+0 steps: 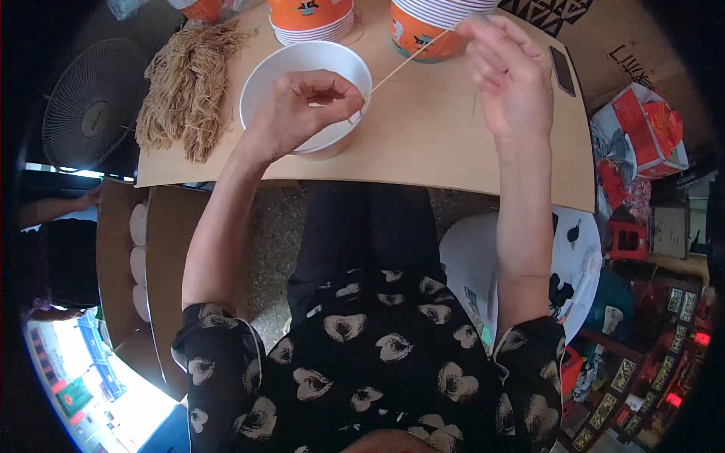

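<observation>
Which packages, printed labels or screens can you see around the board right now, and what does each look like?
Stacked paper cups: far edge of the board, orange printed sides, white rims.
Second cup stack: behind the white bowl, orange and white.
Red and white packets: right of the board, crumpled.
Dark flat phone-like slab: board's right edge, screen dark.
Blue printed packs: lower left, too blurred to detail.

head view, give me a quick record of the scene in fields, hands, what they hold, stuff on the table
left hand: left hand pinches one end of a thin tan string at the rim of a white bowl
right hand: right hand raised, pulls the other end of the string taut
surface: cardboard sheet as tabletop
left of bowl: bundle of tan strings
far edge: stacks of orange and white bowls
beside right hand: dark phone
far left: fan
</observation>
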`<control>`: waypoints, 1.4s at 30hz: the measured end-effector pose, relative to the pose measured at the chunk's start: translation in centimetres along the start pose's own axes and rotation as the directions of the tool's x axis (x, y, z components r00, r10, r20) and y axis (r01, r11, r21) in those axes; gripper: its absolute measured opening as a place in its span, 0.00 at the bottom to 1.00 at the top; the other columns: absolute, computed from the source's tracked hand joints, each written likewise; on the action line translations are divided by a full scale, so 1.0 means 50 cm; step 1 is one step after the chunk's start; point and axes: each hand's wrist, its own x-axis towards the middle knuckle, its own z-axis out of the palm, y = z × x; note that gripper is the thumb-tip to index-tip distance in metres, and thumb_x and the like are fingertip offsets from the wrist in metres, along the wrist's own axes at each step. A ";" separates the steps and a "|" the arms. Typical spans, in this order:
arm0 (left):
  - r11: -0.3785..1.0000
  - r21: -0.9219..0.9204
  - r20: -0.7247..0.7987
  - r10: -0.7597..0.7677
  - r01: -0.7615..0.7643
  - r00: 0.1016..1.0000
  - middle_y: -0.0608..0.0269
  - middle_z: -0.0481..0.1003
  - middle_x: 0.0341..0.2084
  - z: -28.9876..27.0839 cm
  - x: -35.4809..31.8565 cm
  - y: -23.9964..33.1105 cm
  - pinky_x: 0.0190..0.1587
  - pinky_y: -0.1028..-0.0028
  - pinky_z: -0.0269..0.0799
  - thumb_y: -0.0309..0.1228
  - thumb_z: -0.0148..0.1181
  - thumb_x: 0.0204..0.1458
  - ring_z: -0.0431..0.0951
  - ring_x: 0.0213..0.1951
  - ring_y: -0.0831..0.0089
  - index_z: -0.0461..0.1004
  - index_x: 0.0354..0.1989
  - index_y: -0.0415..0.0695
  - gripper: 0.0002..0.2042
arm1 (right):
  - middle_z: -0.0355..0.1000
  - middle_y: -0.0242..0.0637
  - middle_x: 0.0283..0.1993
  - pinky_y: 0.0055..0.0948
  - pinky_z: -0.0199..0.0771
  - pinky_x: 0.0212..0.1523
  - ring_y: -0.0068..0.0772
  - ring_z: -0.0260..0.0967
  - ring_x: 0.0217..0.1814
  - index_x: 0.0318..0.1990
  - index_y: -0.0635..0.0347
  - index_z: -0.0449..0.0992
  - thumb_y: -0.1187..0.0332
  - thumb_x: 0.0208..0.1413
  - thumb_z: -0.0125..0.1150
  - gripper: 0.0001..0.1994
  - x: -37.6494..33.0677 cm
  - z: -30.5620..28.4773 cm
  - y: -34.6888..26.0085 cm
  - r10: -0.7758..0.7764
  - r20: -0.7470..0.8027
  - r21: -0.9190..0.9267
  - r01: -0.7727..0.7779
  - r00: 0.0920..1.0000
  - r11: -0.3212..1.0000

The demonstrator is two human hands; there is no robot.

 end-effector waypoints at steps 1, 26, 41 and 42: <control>0.997 0.071 0.000 0.010 -0.010 1.000 0.65 0.82 0.29 -0.002 -0.001 0.003 0.45 0.76 0.75 0.31 0.67 0.53 0.79 0.35 0.80 0.83 0.36 0.38 0.09 | 0.74 0.31 0.31 0.15 0.44 0.19 0.09 0.48 0.21 0.43 0.73 0.77 0.74 0.61 0.57 0.09 0.004 0.008 -0.005 -0.012 -0.044 -0.029 0.011 0.999 1.000; 0.951 0.281 -0.119 0.171 -0.132 0.978 0.55 0.83 0.29 0.016 -0.057 0.025 0.35 0.71 0.77 0.33 0.67 0.52 0.83 0.32 0.71 0.83 0.38 0.37 0.12 | 0.56 0.20 0.18 0.15 0.44 0.17 0.10 0.47 0.16 0.34 0.65 0.76 0.68 0.64 0.57 0.10 0.035 0.005 -0.029 -0.182 0.197 0.478 0.068 0.963 0.876; 0.764 0.637 -0.268 0.346 -0.104 0.899 0.62 0.80 0.27 0.048 -0.125 0.039 0.45 0.62 0.73 0.31 0.69 0.48 0.81 0.39 0.62 0.81 0.28 0.46 0.04 | 0.58 0.24 0.22 0.15 0.45 0.20 0.11 0.49 0.20 0.42 0.73 0.75 0.73 0.64 0.54 0.08 -0.054 0.002 -0.080 -0.150 -0.104 0.003 0.151 0.983 0.989; 0.676 0.721 -0.203 0.413 -0.150 0.888 0.64 0.81 0.29 0.033 -0.132 0.036 0.52 0.60 0.70 0.31 0.69 0.48 0.81 0.44 0.63 0.81 0.28 0.47 0.04 | 0.62 0.25 0.23 0.15 0.45 0.21 0.10 0.50 0.20 0.39 0.71 0.76 0.72 0.62 0.57 0.08 -0.059 0.003 -0.081 -0.104 -0.108 -0.073 0.096 0.989 0.993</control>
